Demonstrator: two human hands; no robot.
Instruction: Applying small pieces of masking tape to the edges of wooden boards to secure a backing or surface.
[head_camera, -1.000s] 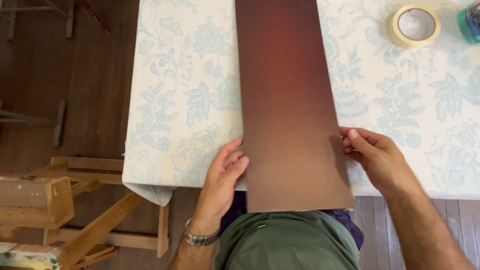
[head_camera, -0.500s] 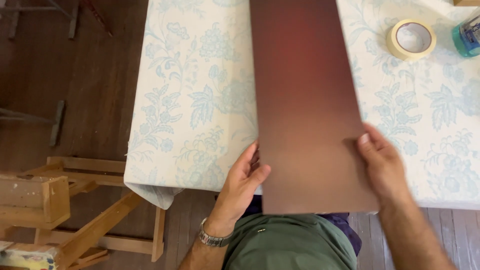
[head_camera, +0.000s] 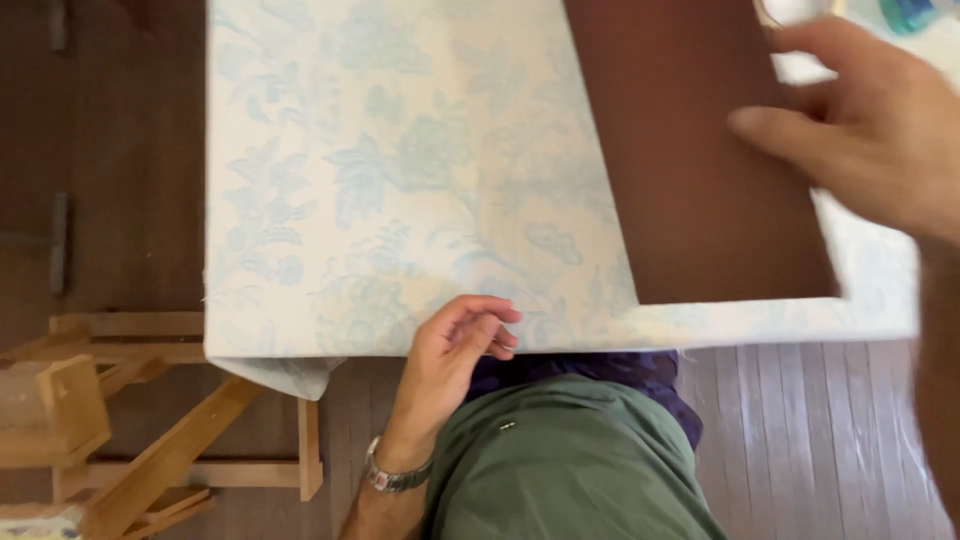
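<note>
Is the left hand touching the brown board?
Apart. The head view shows the left hand at the table edge, with patterned cloth between it and the board.

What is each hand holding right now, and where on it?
The right hand rests on the brown board's right edge; a closed grip cannot be told. The left hand holds nothing.

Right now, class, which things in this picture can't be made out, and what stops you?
Head view only:
- Brown board: far end cut off by the top edge.
- Right hand: motion-blurred; grip on the board unclear.
- Teal object: cut by the top edge, blurred.
- Left hand: palm side hidden.
</note>
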